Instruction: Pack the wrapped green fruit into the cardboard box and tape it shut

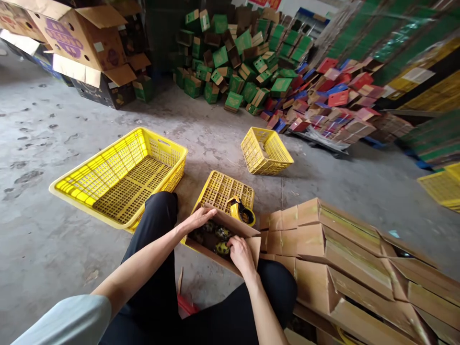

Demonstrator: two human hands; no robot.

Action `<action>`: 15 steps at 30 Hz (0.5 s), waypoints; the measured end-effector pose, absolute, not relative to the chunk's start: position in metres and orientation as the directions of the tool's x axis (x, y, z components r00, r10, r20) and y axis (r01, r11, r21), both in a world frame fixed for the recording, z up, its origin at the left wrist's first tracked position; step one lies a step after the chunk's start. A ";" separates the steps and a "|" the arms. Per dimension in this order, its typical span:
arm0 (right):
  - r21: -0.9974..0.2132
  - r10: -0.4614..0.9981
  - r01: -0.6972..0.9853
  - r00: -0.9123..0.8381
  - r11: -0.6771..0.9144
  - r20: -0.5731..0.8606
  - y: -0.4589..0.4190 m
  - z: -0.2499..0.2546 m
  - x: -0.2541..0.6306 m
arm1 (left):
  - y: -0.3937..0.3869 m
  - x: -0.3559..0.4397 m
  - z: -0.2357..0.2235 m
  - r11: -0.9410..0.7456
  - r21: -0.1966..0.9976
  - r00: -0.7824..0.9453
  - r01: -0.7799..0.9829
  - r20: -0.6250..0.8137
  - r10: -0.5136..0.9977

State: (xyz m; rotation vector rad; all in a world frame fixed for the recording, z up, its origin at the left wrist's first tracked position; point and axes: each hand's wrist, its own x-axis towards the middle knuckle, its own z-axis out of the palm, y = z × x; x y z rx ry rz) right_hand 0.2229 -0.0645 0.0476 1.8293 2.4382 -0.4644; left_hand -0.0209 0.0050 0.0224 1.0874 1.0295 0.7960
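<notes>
An open cardboard box (215,251) sits between my knees, tilted, on an overturned yellow crate (224,189). Several round, dark-and-yellow patterned pieces (222,247) lie inside; I cannot make out their kind. My left hand (201,218) rests over the box's upper left edge, its fingers stretched along the raised flap. Reaching into the right end of the box, my right hand (240,254) has its fingers curled on one of the round pieces. A yellow tape dispenser (241,211) lies on the crate just beyond the flap.
A large yellow crate (172,172) stands at my left, a smaller one (268,153) ahead. Flattened-looking cardboard boxes (345,249) are stacked close at my right. Big cartons (82,43), piled green boxes (230,67) and red-and-blue boxes (334,100) stand farther back.
</notes>
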 end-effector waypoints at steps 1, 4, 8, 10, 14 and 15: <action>-0.213 0.933 0.947 -0.285 0.240 -0.219 -0.063 0.049 0.222 | 0.005 -0.021 0.024 0.301 0.953 0.343 -0.028 -0.274 0.899; -0.272 0.927 0.932 -0.304 0.241 -0.221 -0.052 0.047 0.199 | 0.006 -0.023 0.032 0.331 0.943 0.365 -0.023 -0.300 0.881; -0.411 0.841 0.865 -0.433 0.287 -0.324 -0.035 0.028 0.135 | 0.006 -0.031 0.046 0.322 0.945 0.365 -0.065 -0.278 0.889; -0.438 0.822 0.865 -0.424 0.245 -0.379 -0.030 0.015 0.103 | 0.006 -0.037 0.051 0.332 0.939 0.365 -0.093 -0.278 0.888; -0.492 0.848 0.866 -0.328 0.093 -0.416 -0.023 -0.002 0.079 | 0.010 -0.045 0.053 0.398 0.903 0.369 -0.163 -0.318 0.874; -0.519 0.858 0.853 -0.304 0.051 -0.415 -0.021 -0.003 0.084 | 0.011 -0.045 0.053 0.411 0.892 0.364 -0.186 -0.326 0.872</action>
